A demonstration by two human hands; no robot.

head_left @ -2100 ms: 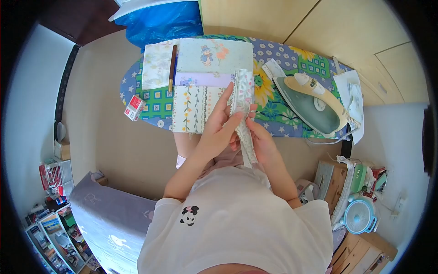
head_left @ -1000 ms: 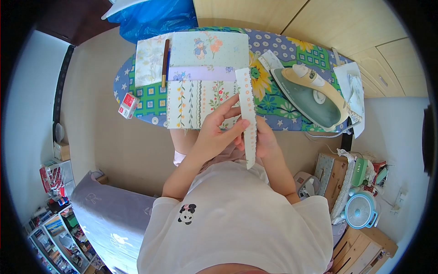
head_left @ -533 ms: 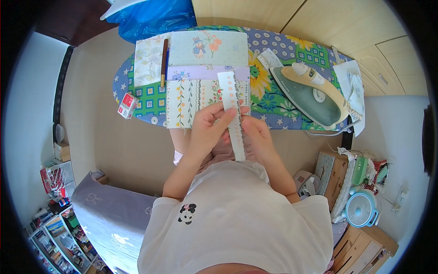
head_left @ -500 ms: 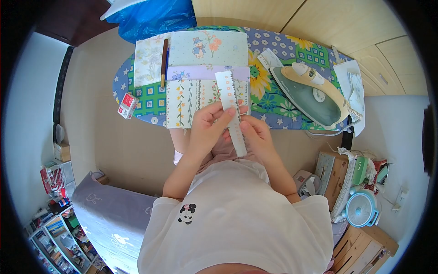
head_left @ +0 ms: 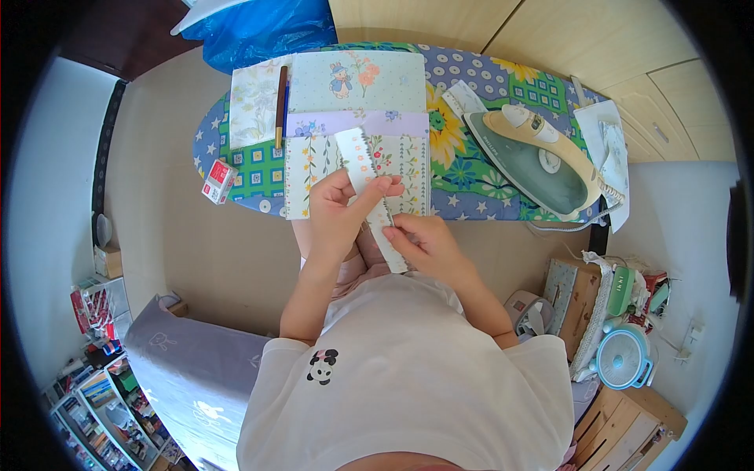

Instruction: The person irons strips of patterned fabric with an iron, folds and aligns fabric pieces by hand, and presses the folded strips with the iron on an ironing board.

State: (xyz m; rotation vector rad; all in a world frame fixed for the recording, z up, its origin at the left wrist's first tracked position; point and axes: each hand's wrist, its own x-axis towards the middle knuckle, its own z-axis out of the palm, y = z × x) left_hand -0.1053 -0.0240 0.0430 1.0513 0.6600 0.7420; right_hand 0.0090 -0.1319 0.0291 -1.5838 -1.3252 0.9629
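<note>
A long, narrow white fabric strip (head_left: 358, 157) with small printed flowers and a dark patterned edge slants across in front of me. My left hand (head_left: 339, 206) pinches it around the middle, thumb on top. Lower down, my right hand (head_left: 424, 242) holds the strip's right edge between thumb and fingers. Beyond the hands lies a patterned fabric panel (head_left: 314, 173) with flower-vine stripes, a lilac band (head_left: 338, 123) and a pale blue section (head_left: 314, 82) bearing a small animal figure and orange flowers.
The ironing board (head_left: 471, 192) carries a steam iron (head_left: 542, 161) on the right. On its left are a floral fabric square (head_left: 255, 110), a brown pen (head_left: 280, 106), a blue pen (head_left: 287, 106) and a small red-and-white box (head_left: 219, 181). A blue plastic bag (head_left: 267, 35) sits behind.
Both hands have shifted left with the strip, and its upper end now leans further left. My right hand has moved slightly lower along the strip's edge.
</note>
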